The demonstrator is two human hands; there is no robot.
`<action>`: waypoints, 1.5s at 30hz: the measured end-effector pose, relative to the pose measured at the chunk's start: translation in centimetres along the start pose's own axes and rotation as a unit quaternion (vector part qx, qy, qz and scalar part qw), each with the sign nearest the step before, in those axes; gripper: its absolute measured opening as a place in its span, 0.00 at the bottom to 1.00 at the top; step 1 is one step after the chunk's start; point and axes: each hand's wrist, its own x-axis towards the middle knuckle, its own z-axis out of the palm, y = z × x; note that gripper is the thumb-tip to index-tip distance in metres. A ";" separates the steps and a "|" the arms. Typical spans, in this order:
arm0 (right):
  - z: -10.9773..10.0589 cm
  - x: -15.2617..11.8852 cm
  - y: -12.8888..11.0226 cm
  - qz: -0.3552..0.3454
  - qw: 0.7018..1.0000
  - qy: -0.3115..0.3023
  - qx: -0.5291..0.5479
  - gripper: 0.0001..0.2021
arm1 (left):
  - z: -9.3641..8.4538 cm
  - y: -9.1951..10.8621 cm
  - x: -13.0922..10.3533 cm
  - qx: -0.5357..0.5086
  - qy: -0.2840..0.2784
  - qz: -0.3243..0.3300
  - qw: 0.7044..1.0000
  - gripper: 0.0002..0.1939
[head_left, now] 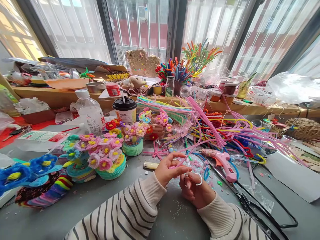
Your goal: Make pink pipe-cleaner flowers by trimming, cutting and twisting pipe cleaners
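Low in the middle of the head view, my left hand (170, 167) pinches a pink pipe cleaner (191, 146) between thumb and fingers; the stem runs up and to the right. Close beside it on the right, my right hand (197, 186) has its fingers curled together near the left thumb, with rings on two fingers. What the right fingertips hold, if anything, is too small to tell. A pink glue gun (223, 161) lies right of the hands. Left of them is a pale lighter (150, 165), and behind it a pink pipe-cleaner shape (156, 151).
Fluffy flower pots (111, 168) stand at the left, with a water bottle (88, 111) and a lidded cup (125, 111) behind. Pipe cleaners (207, 123) are heaped at centre right. A black cable (275, 190) loops beside white paper (293, 175) at the right.
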 end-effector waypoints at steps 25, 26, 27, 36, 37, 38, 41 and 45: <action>-0.5 0.0 -0.2 -0.056 0.975 0.118 -0.182 0.19 | -1.0 -0.3 0.4 0.067 0.074 0.051 0.994 0.07; -0.7 0.0 -0.3 -0.078 0.968 0.143 -0.189 0.17 | -1.0 -0.2 0.4 0.078 0.072 0.047 0.993 0.07; -0.8 0.0 -0.3 -0.099 0.962 0.169 -0.190 0.16 | -1.0 -0.2 0.3 0.084 0.068 0.036 0.993 0.08; -0.4 0.2 -1.1 -0.161 0.945 0.254 -0.126 0.10 | -0.3 0.1 0.0 0.121 -0.014 -0.066 0.990 0.11; -0.3 0.2 -1.1 -0.167 0.944 0.256 -0.128 0.09 | -0.2 0.1 0.0 0.126 -0.023 -0.072 0.989 0.12; -0.3 0.1 -1.1 -0.176 0.940 0.260 -0.130 0.09 | -0.2 0.1 0.0 0.126 -0.034 -0.076 0.989 0.12; -0.4 0.1 -1.2 -0.213 0.926 0.281 -0.133 0.08 | -0.1 -0.2 0.1 0.096 -0.064 -0.089 0.989 0.13; -0.8 0.0 -1.5 -0.255 0.906 0.314 -0.122 0.07 | 0.1 -0.7 0.1 0.081 -0.025 -0.110 0.990 0.17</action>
